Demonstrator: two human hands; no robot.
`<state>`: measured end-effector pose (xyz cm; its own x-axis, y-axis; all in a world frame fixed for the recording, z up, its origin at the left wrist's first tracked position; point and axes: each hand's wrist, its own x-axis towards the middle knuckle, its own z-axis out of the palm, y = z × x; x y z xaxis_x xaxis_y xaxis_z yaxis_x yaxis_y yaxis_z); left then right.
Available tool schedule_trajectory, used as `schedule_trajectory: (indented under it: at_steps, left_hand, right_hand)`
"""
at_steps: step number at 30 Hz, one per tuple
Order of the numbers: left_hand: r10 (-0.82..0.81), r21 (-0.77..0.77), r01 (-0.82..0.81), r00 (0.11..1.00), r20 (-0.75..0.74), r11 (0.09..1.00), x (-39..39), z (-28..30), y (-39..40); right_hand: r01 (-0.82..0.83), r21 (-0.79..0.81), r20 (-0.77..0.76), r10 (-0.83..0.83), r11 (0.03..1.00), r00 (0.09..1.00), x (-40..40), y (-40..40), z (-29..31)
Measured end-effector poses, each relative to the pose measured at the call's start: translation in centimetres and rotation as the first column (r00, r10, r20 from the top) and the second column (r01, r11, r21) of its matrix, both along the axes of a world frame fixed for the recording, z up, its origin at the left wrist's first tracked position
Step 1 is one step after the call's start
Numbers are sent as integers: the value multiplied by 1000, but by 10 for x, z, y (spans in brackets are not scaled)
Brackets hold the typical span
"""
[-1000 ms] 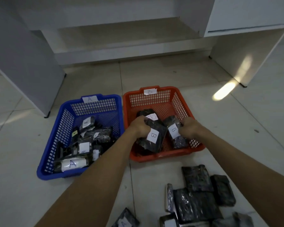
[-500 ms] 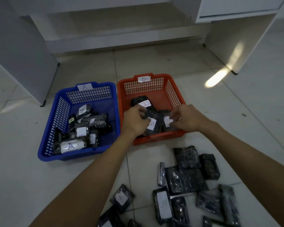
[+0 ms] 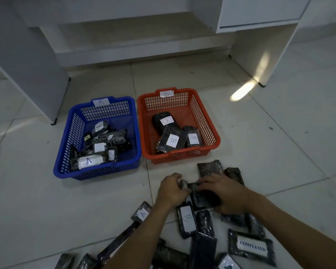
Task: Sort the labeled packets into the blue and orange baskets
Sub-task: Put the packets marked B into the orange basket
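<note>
- Packet (image 3: 203,198), dark, is lying just short of the orange basket (image 3: 215,140), long axis running away from you.
- Left hand (image 3: 172,190) is pinching its far end; right hand (image 3: 224,191) is clasping its right edge.
- Label is facing away, unreadable.

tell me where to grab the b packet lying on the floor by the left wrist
Take the B packet by its two long edges, coming straight down from above. It lies flat on the floor, label up, long axis running near to far. Its right edge sits tight against another packet, and the left hand hangs over its far end, so the near end looks the freest place to pinch.
</note>
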<state>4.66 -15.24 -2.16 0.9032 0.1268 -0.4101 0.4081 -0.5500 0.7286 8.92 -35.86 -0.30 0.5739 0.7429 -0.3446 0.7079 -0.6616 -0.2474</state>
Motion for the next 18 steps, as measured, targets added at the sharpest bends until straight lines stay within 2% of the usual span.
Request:
schedule_trajectory:
  at_steps: [4,6,8,10,12,13,15,16,18]
  left_hand:
    - [36,20,-36,999,-24,999,5,0,-1]
    - [107,-24,-108,994,-29,994,4,0,1]
    - [172,-90,-172,985,-6,981,1,5,7]
    - [241,-170,-236,970,7,957,-4,14,13]
    - [332,-308,-321,943,-17,896,-9,24,20]
    - [361,-392,-354,931,-59,849,-11,30,24]
    - [361,-526,-386,920,-154,758,-16,40,30]
    - [346,-566,-384,921,-179,729,-19,44,32]
    - [312,-613,-350,934,-173,708,-23,50,35]
  right_hand:
    - [-61,-53,98,66,997,993,8,10,-4]
    - [-72,-76,130,81,995,988,12,20,-5]
    - [-22,-62,120,29,998,992,16,25,-9]
    - [112,64,4,-113,992,994,17,25,-7]
    - [313,289,-218,-256,905,942,17,21,-2]
    - [436,387,-379,-291,813,878,16,19,0]
    - [679,468,-705,-224,566,672,13,14,6]
    - [770,446,-821,-134,456,555,11,13,10]
    - [886,343,-937,53,312,345,4,15,15]
